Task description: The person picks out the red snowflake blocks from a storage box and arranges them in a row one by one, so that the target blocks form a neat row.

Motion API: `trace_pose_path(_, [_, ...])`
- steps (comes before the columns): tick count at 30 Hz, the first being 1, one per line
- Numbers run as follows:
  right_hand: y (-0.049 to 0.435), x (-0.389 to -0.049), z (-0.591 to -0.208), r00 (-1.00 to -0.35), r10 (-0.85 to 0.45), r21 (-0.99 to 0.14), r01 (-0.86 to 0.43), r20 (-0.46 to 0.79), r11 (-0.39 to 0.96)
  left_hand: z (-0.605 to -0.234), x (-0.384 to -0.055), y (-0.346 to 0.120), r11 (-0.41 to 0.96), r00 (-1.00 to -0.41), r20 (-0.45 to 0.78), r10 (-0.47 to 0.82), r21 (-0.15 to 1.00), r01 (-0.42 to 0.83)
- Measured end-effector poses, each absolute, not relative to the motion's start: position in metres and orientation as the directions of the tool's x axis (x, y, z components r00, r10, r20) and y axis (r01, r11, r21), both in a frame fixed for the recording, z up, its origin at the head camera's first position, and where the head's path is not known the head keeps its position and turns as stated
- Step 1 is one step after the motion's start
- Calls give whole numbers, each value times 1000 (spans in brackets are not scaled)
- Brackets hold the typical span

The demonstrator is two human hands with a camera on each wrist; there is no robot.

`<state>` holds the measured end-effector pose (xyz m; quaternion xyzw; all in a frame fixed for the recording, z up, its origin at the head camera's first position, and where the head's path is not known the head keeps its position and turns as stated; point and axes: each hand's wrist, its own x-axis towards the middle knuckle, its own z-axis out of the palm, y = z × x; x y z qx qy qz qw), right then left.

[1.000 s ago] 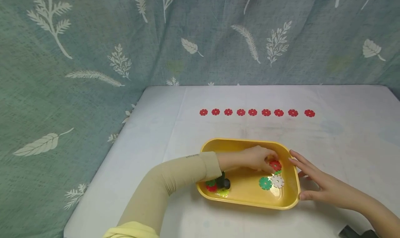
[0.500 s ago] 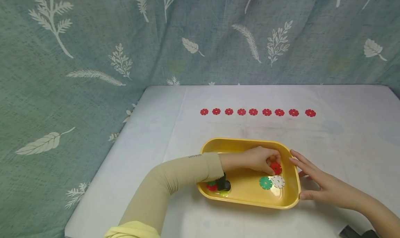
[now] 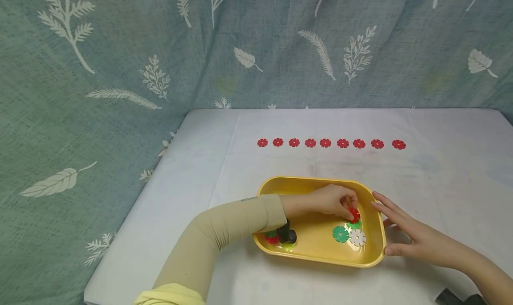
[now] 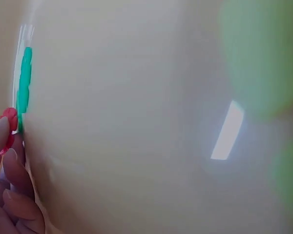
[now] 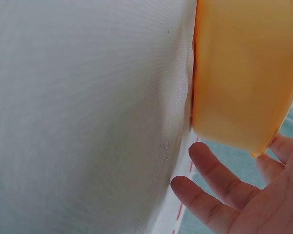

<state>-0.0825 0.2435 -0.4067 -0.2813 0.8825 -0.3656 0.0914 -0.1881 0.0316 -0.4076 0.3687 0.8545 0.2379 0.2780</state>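
Note:
Inside the yellow plastic tub (image 3: 312,242), my left hand (image 3: 331,200) pinches a red flower-shaped plastic disc (image 3: 354,215) between thumb and fingers near the right end. The same red disc (image 4: 10,122) shows edge-on in the left wrist view, beside a green disc (image 4: 24,80). Just under the held piece, part of a green disc (image 3: 354,225) peeks out. A teal disc (image 3: 340,234) and a white disc (image 3: 357,237) lie close by on the tub's floor. My right hand (image 3: 414,233) rests against the tub's right rim, fingers spread and fairly straight.
Across the back of the white-covered table (image 3: 192,171) runs a row of several red flower discs (image 3: 325,143). At the tub's left end lie a red disc (image 3: 272,238) and a yellow-green piece (image 3: 287,247), partly behind a black wrist device (image 3: 287,234). Leaf-patterned cloth (image 3: 272,42) hangs behind.
The left hand has shifted slightly with the red disc, now gripped more upright. The white disc has slid a little toward the front. The right hand stays on the rim.

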Motion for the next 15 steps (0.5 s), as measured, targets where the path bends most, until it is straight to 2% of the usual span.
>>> trace_pose_path(7, [243,-83,-406,-823,-566,-699,-430,42,572,-403,-187,30,665,-587,-413,696,679,311])
trace_pose_path(15, [243,-83,-407,-814,-578,-692,-454,65,561,-394,-188,27,664,-530,-491,691,721,198])
